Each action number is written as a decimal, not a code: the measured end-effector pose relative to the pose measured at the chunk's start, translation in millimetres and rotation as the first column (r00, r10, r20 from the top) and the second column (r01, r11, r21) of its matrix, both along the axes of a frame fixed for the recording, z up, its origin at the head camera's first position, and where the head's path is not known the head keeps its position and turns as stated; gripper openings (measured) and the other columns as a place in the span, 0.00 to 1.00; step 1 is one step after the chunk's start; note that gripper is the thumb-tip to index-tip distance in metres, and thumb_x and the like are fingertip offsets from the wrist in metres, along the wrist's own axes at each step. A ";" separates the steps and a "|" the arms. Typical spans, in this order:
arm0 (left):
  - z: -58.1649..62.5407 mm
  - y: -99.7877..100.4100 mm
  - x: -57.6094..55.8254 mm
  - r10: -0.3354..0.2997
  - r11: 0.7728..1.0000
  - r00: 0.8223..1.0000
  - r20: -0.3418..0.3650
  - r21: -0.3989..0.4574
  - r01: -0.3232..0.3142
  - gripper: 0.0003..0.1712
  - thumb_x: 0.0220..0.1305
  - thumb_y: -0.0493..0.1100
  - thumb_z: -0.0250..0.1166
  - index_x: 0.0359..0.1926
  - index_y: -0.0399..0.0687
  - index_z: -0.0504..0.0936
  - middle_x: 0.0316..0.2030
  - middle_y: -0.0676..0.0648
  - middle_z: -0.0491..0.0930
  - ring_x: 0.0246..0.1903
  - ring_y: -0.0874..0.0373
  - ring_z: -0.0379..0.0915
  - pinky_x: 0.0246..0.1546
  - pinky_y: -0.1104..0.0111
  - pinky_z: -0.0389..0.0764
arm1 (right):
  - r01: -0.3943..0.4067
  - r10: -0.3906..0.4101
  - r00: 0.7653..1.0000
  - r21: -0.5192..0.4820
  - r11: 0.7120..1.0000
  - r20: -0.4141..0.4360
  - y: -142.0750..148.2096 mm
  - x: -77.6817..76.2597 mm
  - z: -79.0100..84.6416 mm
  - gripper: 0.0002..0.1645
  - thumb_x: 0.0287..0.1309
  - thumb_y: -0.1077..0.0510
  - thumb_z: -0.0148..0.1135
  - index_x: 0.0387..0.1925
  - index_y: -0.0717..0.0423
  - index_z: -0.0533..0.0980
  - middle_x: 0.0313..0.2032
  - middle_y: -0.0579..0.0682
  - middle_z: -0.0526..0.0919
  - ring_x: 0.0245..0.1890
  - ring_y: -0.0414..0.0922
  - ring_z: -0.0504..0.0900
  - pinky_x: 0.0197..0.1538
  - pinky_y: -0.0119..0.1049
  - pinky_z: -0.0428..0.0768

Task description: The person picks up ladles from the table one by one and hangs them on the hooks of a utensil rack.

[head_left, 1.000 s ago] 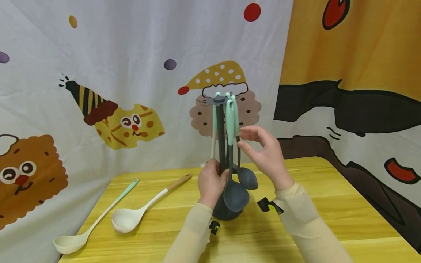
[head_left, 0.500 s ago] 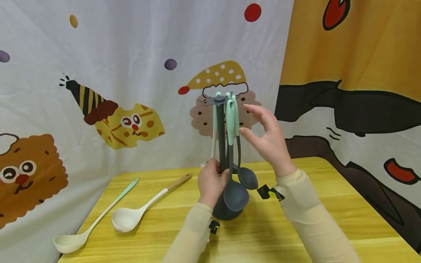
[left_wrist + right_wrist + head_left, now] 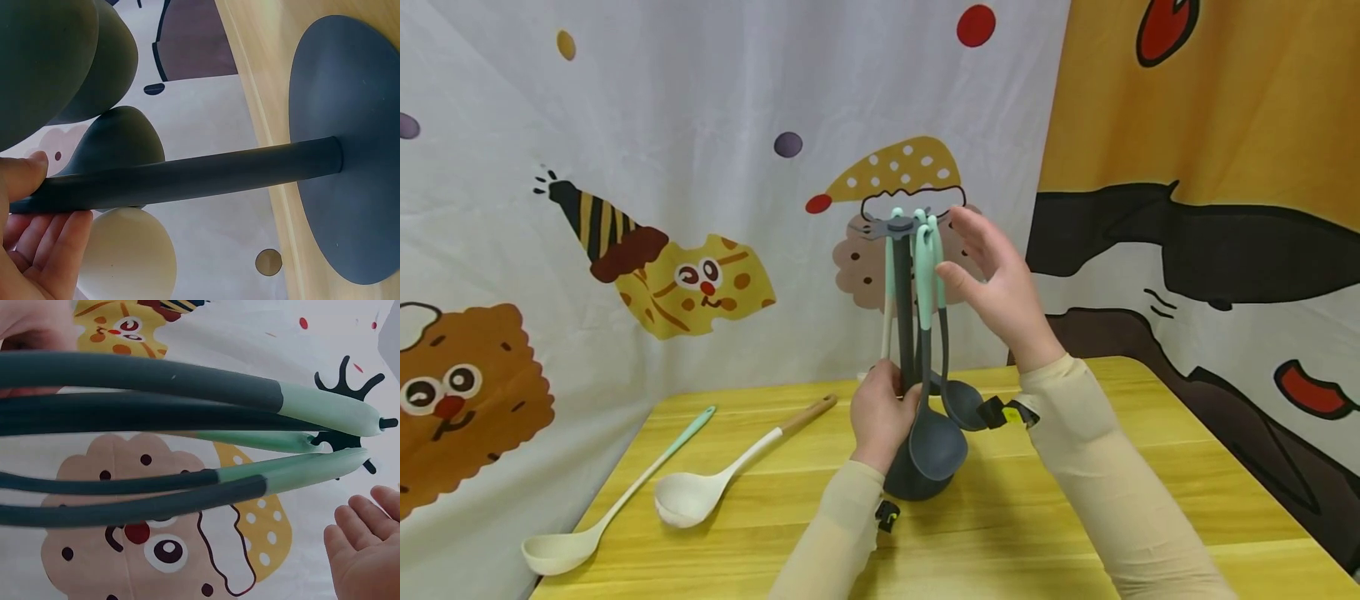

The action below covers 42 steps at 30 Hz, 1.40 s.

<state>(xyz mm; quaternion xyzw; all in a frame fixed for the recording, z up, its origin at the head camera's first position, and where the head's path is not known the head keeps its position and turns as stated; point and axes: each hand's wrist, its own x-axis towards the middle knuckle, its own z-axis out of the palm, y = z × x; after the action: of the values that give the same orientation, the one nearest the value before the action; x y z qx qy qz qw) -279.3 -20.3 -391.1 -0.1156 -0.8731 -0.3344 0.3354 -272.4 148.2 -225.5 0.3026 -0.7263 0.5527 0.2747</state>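
Note:
My left hand [image 3: 883,417] grips the upright post [image 3: 904,308] of a dark grey utensil stand. The left wrist view shows thumb and fingers around the post, above the stand's round base [image 3: 356,156]. From the hooked top [image 3: 900,225] hang several utensils with mint handles. Among them are a dark ladle [image 3: 938,446] in front, another dark spoon-like head [image 3: 962,404] behind it, and one with a cream head [image 3: 131,262]. My right hand [image 3: 1003,292] is raised just right of the mint handles, fingers extended, thumb apart, holding nothing. In the right wrist view it appears below the hooks.
On the wooden table's left side lie a cream ladle with a mint handle [image 3: 561,552] and a white ladle with a wooden handle end [image 3: 691,498]. A cartoon-printed curtain [image 3: 715,100] hangs behind the table.
My right hand has risen along the hanging handles, first moving a little away to the right, then back toward the stand's top. The left hand and stand stay put.

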 end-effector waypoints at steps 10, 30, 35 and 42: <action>0.6 -0.2 -0.7 0.002 1.000 1.000 0.017 0.001 -0.002 0.17 0.55 0.46 0.77 0.31 0.49 0.74 0.24 0.52 0.74 0.22 0.57 0.71 0.23 0.67 0.72 | -0.056 0.056 0.998 -0.094 0.994 -0.007 -11.1 -8.4 8.2 0.48 0.58 0.40 0.68 0.71 0.59 0.63 0.69 0.53 0.68 0.69 0.45 0.66 0.70 0.42 0.62; -1.3 -0.5 -1.2 -0.004 1.000 0.999 -0.037 -0.002 0.004 0.17 0.54 0.45 0.77 0.30 0.49 0.74 0.24 0.52 0.73 0.22 0.58 0.71 0.22 0.67 0.71 | 0.173 -0.209 0.954 -0.173 0.970 -0.216 -33.1 -7.9 16.9 0.21 0.59 0.61 0.71 0.52 0.65 0.80 0.46 0.54 0.81 0.42 0.40 0.81 0.48 0.33 0.79; -1.3 -0.4 -0.9 -0.007 1.000 0.999 -0.036 0.008 0.007 0.17 0.54 0.45 0.77 0.31 0.49 0.74 0.25 0.51 0.75 0.23 0.57 0.73 0.24 0.66 0.74 | 0.187 -0.226 0.938 -0.167 0.968 -0.262 -35.2 -9.2 15.6 0.17 0.59 0.62 0.69 0.50 0.65 0.82 0.46 0.55 0.82 0.42 0.40 0.82 0.47 0.33 0.80; -2.9 -0.7 0.3 -0.031 0.998 0.999 -0.014 0.062 0.032 0.15 0.55 0.43 0.76 0.32 0.48 0.76 0.28 0.50 0.79 0.28 0.56 0.79 0.29 0.65 0.80 | 0.192 -0.236 0.932 -0.177 0.965 -0.274 -38.8 -7.5 13.9 0.16 0.61 0.62 0.68 0.50 0.65 0.83 0.46 0.55 0.81 0.43 0.39 0.82 0.49 0.34 0.80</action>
<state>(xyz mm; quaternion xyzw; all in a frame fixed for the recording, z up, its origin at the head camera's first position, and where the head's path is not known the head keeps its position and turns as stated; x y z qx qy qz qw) -279.0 -21.0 -394.0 -0.1210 -0.8580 -0.3661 0.3393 -279.9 109.4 -211.6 0.2789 -0.6633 0.5206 0.4595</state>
